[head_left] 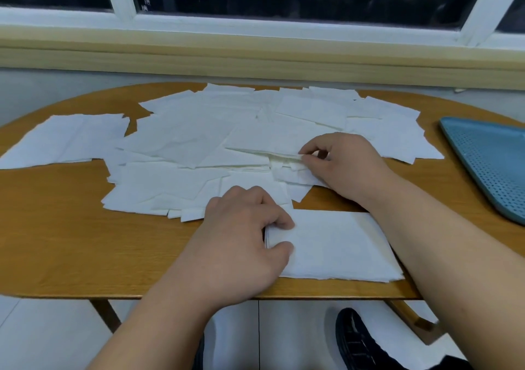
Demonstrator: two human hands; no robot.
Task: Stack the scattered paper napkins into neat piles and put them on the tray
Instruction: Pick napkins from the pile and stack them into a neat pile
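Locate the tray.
Head view, far right: the blue perforated tray lies on the wooden table, right of the scattered napkins, partly cut off by the frame.

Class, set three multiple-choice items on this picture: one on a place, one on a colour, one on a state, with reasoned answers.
1. Where is the tray? A at the right edge of the table; B on the windowsill; C on the floor.
2. What colour is the tray? A red; B blue; C white.
3. What is the right hand doing? A lying flat; B pinching a napkin; C holding the tray.
Answers: A, it lies on the table's right; B, its perforated surface is blue; B, it nips the napkin's edge.
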